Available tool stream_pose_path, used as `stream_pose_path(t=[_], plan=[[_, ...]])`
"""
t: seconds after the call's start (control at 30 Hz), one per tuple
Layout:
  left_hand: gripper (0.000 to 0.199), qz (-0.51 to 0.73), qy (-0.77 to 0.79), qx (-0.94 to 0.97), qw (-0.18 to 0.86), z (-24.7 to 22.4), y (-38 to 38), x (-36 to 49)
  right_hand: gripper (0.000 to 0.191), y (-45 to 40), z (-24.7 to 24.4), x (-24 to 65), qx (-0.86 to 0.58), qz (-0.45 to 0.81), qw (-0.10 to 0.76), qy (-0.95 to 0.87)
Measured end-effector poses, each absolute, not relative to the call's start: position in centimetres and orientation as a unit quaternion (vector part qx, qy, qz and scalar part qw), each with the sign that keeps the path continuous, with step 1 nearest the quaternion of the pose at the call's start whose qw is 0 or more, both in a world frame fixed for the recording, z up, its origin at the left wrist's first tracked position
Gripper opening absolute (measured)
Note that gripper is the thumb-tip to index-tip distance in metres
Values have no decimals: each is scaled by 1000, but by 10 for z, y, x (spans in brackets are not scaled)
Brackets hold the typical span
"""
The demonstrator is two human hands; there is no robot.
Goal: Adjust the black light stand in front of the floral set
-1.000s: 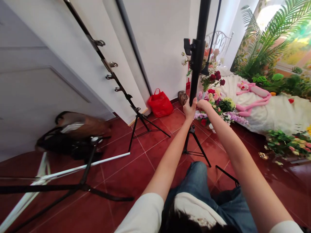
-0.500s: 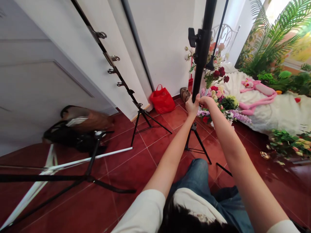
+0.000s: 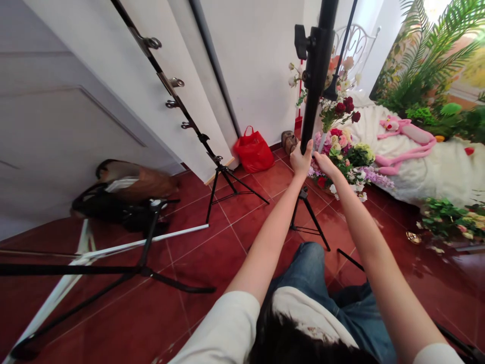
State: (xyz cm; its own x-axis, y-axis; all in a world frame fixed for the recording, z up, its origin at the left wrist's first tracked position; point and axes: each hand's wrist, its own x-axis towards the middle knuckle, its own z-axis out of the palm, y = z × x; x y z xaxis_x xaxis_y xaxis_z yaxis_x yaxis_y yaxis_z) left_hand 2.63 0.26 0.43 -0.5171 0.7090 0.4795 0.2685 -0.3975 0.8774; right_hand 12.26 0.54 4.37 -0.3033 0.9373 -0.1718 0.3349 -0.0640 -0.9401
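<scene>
A black light stand [image 3: 312,96] rises in front of me, with a clamp knob [image 3: 301,42] on its upper section. My left hand [image 3: 302,161] is wrapped around the pole below that clamp. Close by on the right is my right hand [image 3: 325,166], its fingers curled together beside the pole at the same height. Whatever they pinch is hidden. Below my hands, the stand's tripod legs [image 3: 308,215] are spread on the red tiles. A dark cord with a black fitting [image 3: 331,91] hangs alongside the pole.
Another tripod stand [image 3: 223,172] with clips is left of centre, near a red bag [image 3: 254,151]. Black stand legs [image 3: 142,270] and a white frame [image 3: 147,241] lie left. Flowers [image 3: 343,146] and a draped bed [image 3: 409,174] with a pink plush toy [image 3: 420,139] are right.
The stand's clamp knob appears higher and farther above my left hand. My right hand has shifted slightly down and right, beside the pole. The whole view has also shifted a little.
</scene>
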Motion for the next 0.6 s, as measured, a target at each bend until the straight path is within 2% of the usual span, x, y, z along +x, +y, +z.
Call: stream_pose_path(t=[0.07, 0.13, 0.33, 0.43, 0.6], plan=[[58, 694, 524, 470, 155, 5, 2, 26, 42, 4, 27, 123, -485, 512, 363, -609], [59, 693, 522, 473, 153, 6, 2, 26, 40, 5, 15, 123, -473, 510, 398, -599], [60, 689, 531, 470, 153, 7, 2, 26, 31, 2, 0, 123, -422, 547, 445, -570], [61, 689, 526, 473, 156, 8, 1, 27, 32, -1, -1, 129, -396, 574, 446, -561], [62, 683, 531, 474, 162, 8, -2, 27, 23, 1, 22, 147, -404, 599, 383, -576]])
